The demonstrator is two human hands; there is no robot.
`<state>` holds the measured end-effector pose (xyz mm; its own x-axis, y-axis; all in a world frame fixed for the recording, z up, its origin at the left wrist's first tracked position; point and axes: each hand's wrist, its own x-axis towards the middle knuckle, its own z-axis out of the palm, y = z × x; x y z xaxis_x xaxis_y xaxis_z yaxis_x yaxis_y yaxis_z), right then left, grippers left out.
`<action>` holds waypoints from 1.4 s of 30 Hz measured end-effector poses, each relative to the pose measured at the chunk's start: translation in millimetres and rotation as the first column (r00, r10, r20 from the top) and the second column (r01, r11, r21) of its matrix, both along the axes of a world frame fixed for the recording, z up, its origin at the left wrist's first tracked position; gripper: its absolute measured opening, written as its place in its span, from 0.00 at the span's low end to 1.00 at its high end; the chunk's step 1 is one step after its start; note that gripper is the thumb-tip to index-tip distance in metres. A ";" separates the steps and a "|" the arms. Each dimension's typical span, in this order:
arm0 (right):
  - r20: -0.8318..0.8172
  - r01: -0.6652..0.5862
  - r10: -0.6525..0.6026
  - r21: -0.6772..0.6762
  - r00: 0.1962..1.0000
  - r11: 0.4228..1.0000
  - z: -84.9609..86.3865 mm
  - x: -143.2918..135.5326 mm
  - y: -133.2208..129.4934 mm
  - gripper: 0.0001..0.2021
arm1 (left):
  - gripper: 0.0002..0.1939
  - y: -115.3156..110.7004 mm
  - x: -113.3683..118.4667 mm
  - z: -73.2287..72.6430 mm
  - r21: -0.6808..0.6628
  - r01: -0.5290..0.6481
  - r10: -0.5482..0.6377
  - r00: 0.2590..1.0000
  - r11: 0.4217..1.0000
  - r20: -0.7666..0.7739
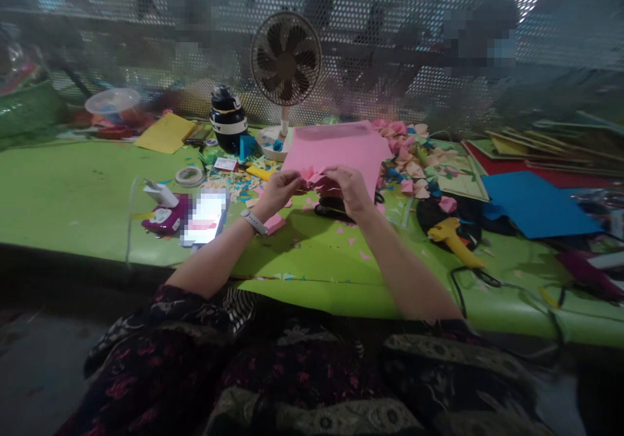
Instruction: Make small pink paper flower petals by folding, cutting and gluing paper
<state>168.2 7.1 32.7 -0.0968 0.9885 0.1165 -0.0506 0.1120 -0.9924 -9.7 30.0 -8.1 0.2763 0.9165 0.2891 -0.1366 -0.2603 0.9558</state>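
Observation:
Between my two hands is a small folded piece of pink paper (316, 179), held just above the green table. My left hand (281, 192), with a watch on its wrist, pinches the paper's left side. My right hand (350, 189) grips its right side with bent fingers. Behind my hands lies a large pink sheet (336, 147). Beneath my right hand is a dark object (334, 208), perhaps scissors, partly covered. Small pink scraps and a pink paper piece (274, 223) lie close to my hands.
A heap of folded paper pieces (407, 153) lies right of the pink sheet. A yellow glue gun (455, 241) with a cord rests at right, near blue sheets (536, 202). A fan (286, 59), black jug (229, 121), tape roll (189, 176) and phone (205, 218) stand or lie leftward.

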 end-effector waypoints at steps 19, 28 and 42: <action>0.039 0.046 -0.046 -0.017 0.998 0.999 -2.7 2.5 4.3 0.06 | 0.08 8.5 -1.0 -8.0 0.084 -0.035 0.037 0.999 0.996 -0.023; 0.148 0.051 -0.055 0.031 0.987 0.998 -7.4 1.9 9.4 0.07 | 0.06 11.2 -3.2 -12.7 0.352 -0.092 0.161 0.972 0.931 -0.172; 0.425 -0.084 -0.026 0.238 0.905 0.968 -18.1 4.6 12.6 0.11 | 0.06 6.6 -4.1 -8.7 0.505 -0.128 0.308 0.906 0.854 -0.292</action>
<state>172.8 19.6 14.6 -0.2187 0.9298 0.2960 0.3588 0.3588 -0.8617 -13.8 36.5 -16.8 0.2501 0.7460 0.6172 0.2963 -0.6659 0.6847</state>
